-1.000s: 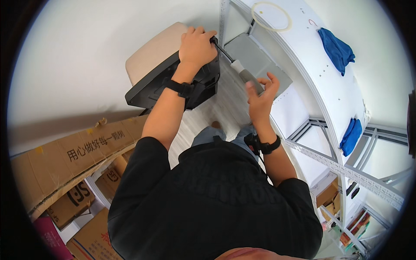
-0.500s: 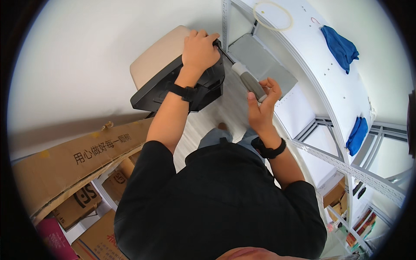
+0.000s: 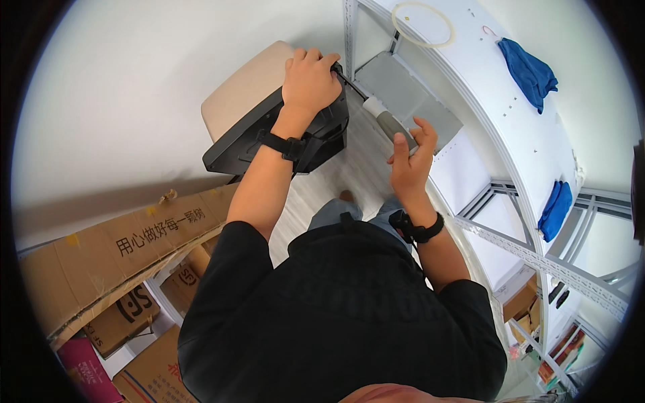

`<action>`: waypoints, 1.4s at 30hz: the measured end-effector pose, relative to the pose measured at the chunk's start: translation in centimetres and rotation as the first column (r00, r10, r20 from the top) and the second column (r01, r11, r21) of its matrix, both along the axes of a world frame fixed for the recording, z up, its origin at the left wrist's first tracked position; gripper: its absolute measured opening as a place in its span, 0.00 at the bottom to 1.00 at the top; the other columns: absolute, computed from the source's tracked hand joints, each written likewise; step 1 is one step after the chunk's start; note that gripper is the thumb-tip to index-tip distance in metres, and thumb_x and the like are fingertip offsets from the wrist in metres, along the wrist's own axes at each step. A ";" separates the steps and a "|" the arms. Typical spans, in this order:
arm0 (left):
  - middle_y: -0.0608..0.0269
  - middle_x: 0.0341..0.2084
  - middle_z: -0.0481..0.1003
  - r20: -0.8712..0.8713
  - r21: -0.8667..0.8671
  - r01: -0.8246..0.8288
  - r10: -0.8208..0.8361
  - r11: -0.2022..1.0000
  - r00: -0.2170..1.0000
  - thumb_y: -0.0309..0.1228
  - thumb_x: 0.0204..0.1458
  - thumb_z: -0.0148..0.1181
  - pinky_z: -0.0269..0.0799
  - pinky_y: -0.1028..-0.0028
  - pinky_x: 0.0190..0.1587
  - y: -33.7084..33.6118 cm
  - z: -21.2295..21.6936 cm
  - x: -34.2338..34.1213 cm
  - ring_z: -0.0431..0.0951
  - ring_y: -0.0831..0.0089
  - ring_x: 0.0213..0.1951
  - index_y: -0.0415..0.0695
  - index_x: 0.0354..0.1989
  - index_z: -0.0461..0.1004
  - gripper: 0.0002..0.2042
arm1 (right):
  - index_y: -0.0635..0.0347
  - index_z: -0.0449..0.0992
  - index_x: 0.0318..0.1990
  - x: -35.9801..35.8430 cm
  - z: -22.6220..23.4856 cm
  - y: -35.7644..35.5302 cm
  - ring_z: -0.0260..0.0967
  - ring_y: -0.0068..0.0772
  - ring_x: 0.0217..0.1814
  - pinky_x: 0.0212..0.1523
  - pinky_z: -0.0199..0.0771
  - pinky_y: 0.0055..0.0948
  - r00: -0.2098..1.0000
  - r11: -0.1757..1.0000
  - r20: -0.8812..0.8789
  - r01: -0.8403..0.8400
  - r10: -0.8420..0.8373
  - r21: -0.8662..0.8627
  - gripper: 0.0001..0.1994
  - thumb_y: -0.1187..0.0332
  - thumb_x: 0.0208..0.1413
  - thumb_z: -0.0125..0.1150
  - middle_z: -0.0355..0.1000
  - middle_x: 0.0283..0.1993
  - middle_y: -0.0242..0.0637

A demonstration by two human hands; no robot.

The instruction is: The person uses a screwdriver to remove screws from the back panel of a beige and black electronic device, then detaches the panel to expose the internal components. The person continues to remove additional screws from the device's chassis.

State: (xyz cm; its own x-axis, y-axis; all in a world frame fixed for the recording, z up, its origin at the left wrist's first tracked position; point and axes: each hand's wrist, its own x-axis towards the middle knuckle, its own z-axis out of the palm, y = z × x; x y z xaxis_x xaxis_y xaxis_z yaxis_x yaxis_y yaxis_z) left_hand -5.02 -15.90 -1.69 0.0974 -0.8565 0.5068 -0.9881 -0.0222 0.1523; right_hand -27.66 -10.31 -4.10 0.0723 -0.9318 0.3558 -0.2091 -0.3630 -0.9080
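Observation:
A padded piece like a chair seat (image 3: pixel 245 91), beige on one face with a black shell (image 3: pixel 265 144) underneath, is tilted on edge against the wall. My left hand (image 3: pixel 311 80) grips its upper corner, thumb side near a small dark part there. A screwdriver (image 3: pixel 388 122) with a grey handle, white collar and dark shaft points up and left; its tip meets the piece beside my left fingers and is partly hidden. The fingers and thumb of my right hand (image 3: pixel 411 161) are closed around the end of the handle. Both wrists wear black straps.
White metal shelving (image 3: pixel 497 121) curves along the right, bearing blue cloths (image 3: pixel 527 74) and a pale ring (image 3: pixel 423 25). A long cardboard box (image 3: pixel 127 235) lies at the left above other boxes. Grey flooring (image 3: pixel 322 178) shows near my feet.
My right hand has shifted slightly right and its thumb has swung upward along the screwdriver's handle. The handle has moved a little down and right. My left hand holds its place.

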 end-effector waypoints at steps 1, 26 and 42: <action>0.65 0.28 0.72 0.005 0.008 -0.006 0.006 1.000 1.000 0.28 0.41 0.58 0.66 0.63 0.40 -0.1 0.0 0.1 0.71 0.63 0.38 0.54 0.39 0.79 0.14 | 0.61 0.63 0.53 -0.2 0.9 -0.1 0.65 0.23 0.27 0.28 0.67 0.25 0.999 0.988 0.030 -0.047 0.043 0.145 0.19 0.57 0.62 0.52 0.65 0.26 0.34; 0.66 0.31 0.73 0.006 0.127 -0.024 0.024 0.992 1.000 0.32 0.42 0.57 0.65 0.64 0.42 -0.2 1.2 0.0 0.71 0.64 0.40 0.55 0.40 0.79 0.14 | 0.60 0.71 0.45 -8.9 0.2 -0.2 0.61 0.17 0.19 0.17 0.65 0.18 0.916 0.795 0.390 -0.163 -0.098 0.584 0.11 0.63 0.62 0.51 0.63 0.25 0.29; 0.57 0.30 0.75 -0.489 -0.106 0.619 -0.582 0.779 0.650 0.21 0.44 0.59 0.70 0.69 0.32 -9.9 -0.6 -24.7 0.75 0.62 0.32 0.41 0.35 0.77 0.08 | 0.62 0.62 0.59 -27.6 -1.5 -1.4 0.70 0.27 0.21 0.31 0.80 0.34 0.623 0.826 0.749 -0.285 -0.227 0.487 0.18 0.63 0.65 0.42 0.72 0.38 0.45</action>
